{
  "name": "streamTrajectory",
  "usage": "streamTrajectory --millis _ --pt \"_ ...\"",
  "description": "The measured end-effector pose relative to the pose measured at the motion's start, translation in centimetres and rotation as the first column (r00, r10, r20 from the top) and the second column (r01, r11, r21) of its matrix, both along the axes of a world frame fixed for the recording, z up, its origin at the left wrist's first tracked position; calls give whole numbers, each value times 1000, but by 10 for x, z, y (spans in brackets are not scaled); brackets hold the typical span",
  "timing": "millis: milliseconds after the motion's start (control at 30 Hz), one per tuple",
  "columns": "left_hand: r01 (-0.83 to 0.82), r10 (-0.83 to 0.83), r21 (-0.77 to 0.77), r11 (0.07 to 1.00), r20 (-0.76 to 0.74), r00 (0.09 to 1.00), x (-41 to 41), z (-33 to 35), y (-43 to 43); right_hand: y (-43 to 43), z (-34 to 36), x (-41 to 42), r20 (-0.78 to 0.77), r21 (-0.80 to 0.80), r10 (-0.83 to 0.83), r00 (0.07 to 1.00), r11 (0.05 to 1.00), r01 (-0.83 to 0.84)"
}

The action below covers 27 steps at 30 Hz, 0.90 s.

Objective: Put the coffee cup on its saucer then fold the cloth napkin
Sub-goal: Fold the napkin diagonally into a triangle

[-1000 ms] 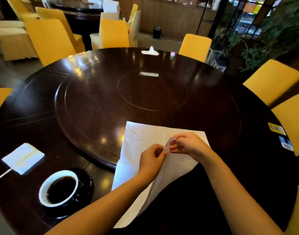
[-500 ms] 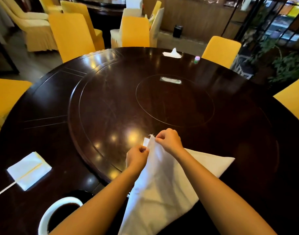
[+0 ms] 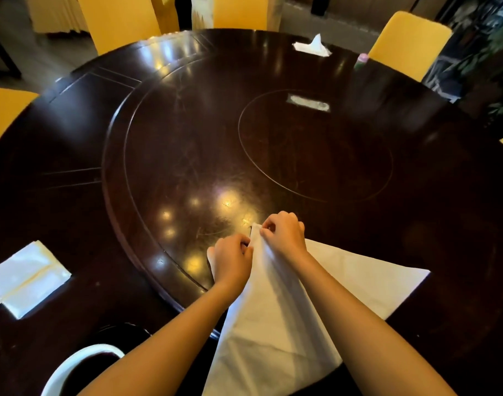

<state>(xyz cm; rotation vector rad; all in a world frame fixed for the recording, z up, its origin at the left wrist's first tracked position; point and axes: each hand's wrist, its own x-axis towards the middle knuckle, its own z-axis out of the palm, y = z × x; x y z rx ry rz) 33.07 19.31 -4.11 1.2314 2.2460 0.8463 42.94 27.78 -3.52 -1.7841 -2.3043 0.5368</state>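
Observation:
A white cloth napkin [image 3: 276, 332] lies folded into a triangle across the near edge of the raised turntable [image 3: 187, 144]. Its far corner is pinched by my right hand [image 3: 284, 235], and my left hand [image 3: 231, 260] grips the same corner from the left. Both hands touch each other at the tip. A white coffee cup [image 3: 73, 370] with dark coffee stands on a black saucer [image 3: 121, 334] at the bottom left, partly hidden by my left forearm.
The round dark wooden table [image 3: 44, 155] fills the view. A folded paper napkin with a stick [image 3: 27, 278] lies at the left. A tissue pack [image 3: 313, 47] and a small bottle [image 3: 361, 60] stand at the far side. Yellow chairs [image 3: 407, 41] ring the table.
Both hands carried the napkin's near corner away from me onto the far corner, turning the flat square into a triangle. The view tilted down and closer.

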Motion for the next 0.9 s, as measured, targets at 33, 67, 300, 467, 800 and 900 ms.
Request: streamTrajectory --millis 33,67,300,467,800,900 --pt "-1 1 14 1000 -5 1000 0 -2 0 0 -1 0 -12 8 7 1000 1000 -7" --pt "0 0 24 1000 -7 1000 0 -4 1 1 -2 1 -20 18 17 1000 1000 -16" --pt "34 -28 71 997 -94 995 5 -8 4 -7 -5 7 -149 71 1 989 997 10" --pt "112 -80 115 987 -252 964 22 -7 -6 -61 0 33 -473 120 98 876 992 -46" --pt "517 -529 -133 846 -345 776 57 -37 -20 -98 -37 134 270 48 369 889 917 -395" --pt "506 -540 -196 840 -388 747 57 -39 -20 -76 -34 165 293 32 258 921 960 -279"
